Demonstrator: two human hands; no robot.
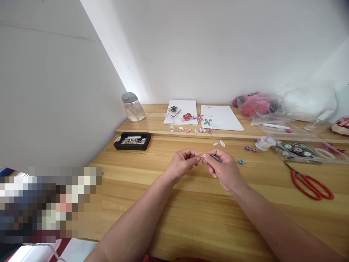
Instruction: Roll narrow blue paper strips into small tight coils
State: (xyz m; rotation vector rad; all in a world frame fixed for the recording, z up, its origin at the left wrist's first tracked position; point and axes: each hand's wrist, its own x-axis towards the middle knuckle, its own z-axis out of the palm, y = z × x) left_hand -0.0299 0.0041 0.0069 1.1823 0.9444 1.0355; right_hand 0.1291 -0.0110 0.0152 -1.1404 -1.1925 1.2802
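My left hand (185, 163) and my right hand (222, 167) meet above the wooden table, fingertips almost touching. Between their pinched fingers is a small whitish piece (202, 156), too small to make out fully. A slim teal object (215, 158) shows within the curled fingers of my right hand; its kind is partly hidden. Just behind the hands lie white petal-shaped pieces (222, 143). A teal thread bobbin (241, 161) rests to the right of my right hand, with a purple bobbin (247, 148) farther back.
Red-handled scissors (311, 185) and a clear plastic box (305, 149) lie right, near a white spool (265, 143). A black tray (132, 141) of beads and a water bottle (133, 107) stand left. Papers (222, 118) with flower ornaments (187, 116) lie on the raised back ledge.
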